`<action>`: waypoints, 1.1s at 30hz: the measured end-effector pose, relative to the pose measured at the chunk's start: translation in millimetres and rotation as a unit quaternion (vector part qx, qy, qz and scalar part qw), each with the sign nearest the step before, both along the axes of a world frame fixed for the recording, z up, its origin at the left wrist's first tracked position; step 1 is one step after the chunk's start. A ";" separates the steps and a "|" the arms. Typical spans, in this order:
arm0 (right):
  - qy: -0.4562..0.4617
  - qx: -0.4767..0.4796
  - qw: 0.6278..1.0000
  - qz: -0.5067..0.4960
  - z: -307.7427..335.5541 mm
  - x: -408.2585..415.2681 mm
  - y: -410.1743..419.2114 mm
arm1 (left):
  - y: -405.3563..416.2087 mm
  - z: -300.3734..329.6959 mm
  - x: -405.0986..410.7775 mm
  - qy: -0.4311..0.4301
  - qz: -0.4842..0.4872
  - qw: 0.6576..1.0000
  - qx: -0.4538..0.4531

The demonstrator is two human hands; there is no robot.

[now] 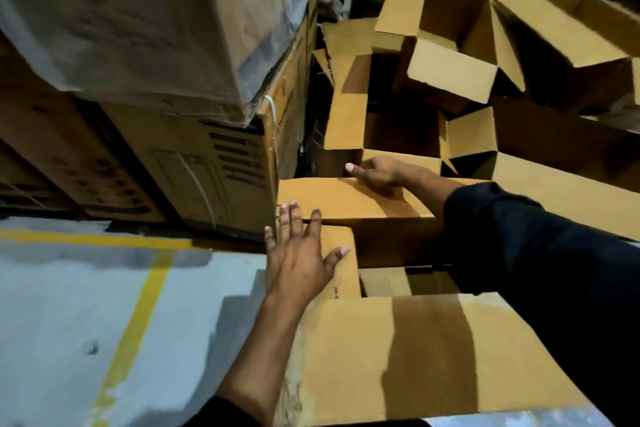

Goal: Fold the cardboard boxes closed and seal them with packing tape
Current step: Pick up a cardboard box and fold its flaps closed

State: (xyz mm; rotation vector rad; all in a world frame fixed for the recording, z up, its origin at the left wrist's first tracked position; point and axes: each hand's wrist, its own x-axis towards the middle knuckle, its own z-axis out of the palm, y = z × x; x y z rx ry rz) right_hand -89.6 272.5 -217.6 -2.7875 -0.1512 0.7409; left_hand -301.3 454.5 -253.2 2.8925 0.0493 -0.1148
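A brown cardboard box [408, 357] stands right in front of me, its near flap lying outward toward me. My left hand [301, 253] lies flat with fingers spread on the small left flap [341, 274]. My right hand [377, 172] presses down on the far flap [346, 199], which is folded nearly level, with its fingers curled over the flap's far edge. A dark sleeve covers my right forearm. The box's inside shows as a dark gap between the flaps. No packing tape is visible.
Several open empty cardboard boxes [450, 55] are piled behind and to the right. A tall stack of large printed cartons [194, 156], partly wrapped in plastic film, stands at the left. Grey floor with yellow lines [138, 322] lies at the lower left.
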 end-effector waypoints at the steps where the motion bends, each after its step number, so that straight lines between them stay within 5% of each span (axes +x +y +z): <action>1: 0.025 -0.001 1.000 -0.015 -5.3 0.7 6.4 | 0.4 0.5 -0.2 -0.001 0.000 1.000 0.000; 6: 0.066 -0.001 0.997 -0.030 -24.6 2.5 20.9 | 1.4 0.8 -0.7 0.004 -0.004 1.000 -0.017; 14: -0.038 0.015 0.999 0.033 29.7 -5.1 13.2 | -0.2 1.3 -0.1 -0.009 0.004 0.999 -0.037; 23: -0.235 0.004 0.961 0.145 110.1 -104.3 -24.4 | -2.9 5.9 -16.9 -0.248 0.085 0.940 -0.218; 28: -0.279 0.008 0.946 0.163 93.7 -182.1 -67.1 | -8.0 12.2 -24.3 -0.416 -0.011 0.900 -0.131; 33: -0.261 0.018 0.953 0.151 51.8 -241.4 -103.1 | -31.9 36.7 -48.9 -0.395 -0.077 0.914 -0.044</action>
